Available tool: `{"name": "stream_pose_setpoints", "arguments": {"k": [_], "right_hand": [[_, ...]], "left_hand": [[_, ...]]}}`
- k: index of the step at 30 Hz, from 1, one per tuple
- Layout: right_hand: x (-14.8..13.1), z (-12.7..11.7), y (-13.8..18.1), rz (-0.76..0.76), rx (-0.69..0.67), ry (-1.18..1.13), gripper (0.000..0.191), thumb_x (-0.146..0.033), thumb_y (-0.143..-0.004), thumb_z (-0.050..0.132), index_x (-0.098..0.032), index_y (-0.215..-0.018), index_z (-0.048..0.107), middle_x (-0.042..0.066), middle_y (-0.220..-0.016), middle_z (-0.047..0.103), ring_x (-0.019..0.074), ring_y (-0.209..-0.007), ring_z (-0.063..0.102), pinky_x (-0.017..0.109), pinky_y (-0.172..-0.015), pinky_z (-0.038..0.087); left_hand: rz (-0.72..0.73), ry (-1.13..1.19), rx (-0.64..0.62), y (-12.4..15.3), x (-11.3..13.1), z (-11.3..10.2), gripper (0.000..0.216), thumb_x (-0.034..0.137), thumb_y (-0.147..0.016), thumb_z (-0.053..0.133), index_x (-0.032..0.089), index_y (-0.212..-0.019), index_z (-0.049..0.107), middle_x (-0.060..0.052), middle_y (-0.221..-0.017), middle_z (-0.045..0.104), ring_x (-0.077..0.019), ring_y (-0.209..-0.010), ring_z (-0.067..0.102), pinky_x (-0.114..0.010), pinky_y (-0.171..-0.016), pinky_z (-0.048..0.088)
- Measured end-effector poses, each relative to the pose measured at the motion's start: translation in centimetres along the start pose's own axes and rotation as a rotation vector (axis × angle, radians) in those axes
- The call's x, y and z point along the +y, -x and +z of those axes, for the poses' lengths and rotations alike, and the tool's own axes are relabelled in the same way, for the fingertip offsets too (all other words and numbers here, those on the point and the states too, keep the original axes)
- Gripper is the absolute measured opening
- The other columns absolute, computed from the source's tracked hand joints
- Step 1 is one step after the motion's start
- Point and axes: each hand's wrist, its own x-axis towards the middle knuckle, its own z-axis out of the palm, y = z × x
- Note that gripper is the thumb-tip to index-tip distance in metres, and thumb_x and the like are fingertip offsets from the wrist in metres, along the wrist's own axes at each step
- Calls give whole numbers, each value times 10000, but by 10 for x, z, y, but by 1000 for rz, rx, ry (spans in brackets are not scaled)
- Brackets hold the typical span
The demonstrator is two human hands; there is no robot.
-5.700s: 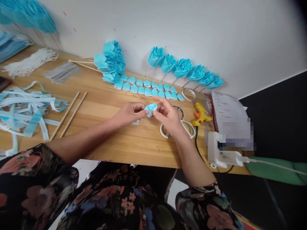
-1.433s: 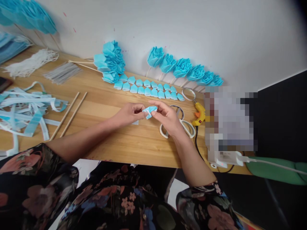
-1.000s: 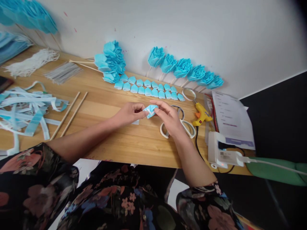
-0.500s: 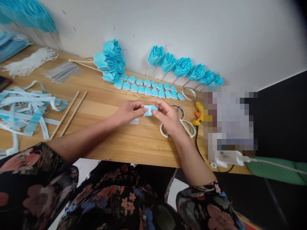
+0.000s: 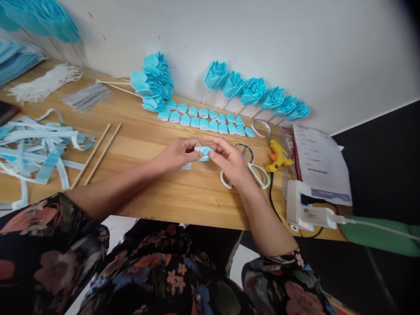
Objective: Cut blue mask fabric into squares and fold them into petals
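A small piece of folded light-blue fabric [image 5: 204, 152] with white strips on it is held up over the table. My left hand [image 5: 179, 153] pinches its left end between thumb and finger. At the opposite end, the thumb and fingers of my right hand [image 5: 231, 159] close on it. Scissors with white handles [image 5: 260, 176] lie under and beside my right hand, which partly hides them. Two rows of blue folded petals [image 5: 204, 124] lie just beyond my hands. A pale scrap [image 5: 187, 166] shows below my left fingertips.
Blue fabric flowers on sticks [image 5: 252, 91] lean along the wall, and more flowers [image 5: 154, 83] are piled left. A tape roll [image 5: 261, 127], a yellow glue gun [image 5: 278, 157] and a white power strip [image 5: 297, 205] are at right. Cut strips [image 5: 39, 148] and two wooden sticks [image 5: 103, 153] lie left.
The fabric piece has turned slightly between my fingers and its right end looks more rounded. Both hands keep hold of it. The view has shifted a little.
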Motion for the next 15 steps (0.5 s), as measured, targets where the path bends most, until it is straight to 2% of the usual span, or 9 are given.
{"name": "stream_pose_setpoints", "arguments": {"k": [6,11,15], "right_hand": [[4,-6,-1,38,92,-36,369,-508,-922,588,-302,-1214,684,8,-912,701,183,-844,660,377,-871,554],[1,-5,-2,74,91,-92,317,-518,-872,645,-243,-1010,721,4,-842,683,151,-777,632,313,-795,529],[-6,-2,-1,97,56,9,288,-471,-819,706,-201,-742,641,-14,-690,610,124,-675,537,265,-664,436]], "left_hand": [[5,51,49,-1,0,-2,169,301,-810,612,155,-740,567,33,-592,498,-84,-545,433,-221,-516,313],[-5,60,93,-2,-1,-2,156,283,-804,616,156,-731,563,39,-573,494,-76,-525,419,-216,-502,298],[-9,51,114,-3,1,-1,230,337,-812,631,162,-692,542,33,-566,505,-77,-527,437,-212,-507,317]]}}
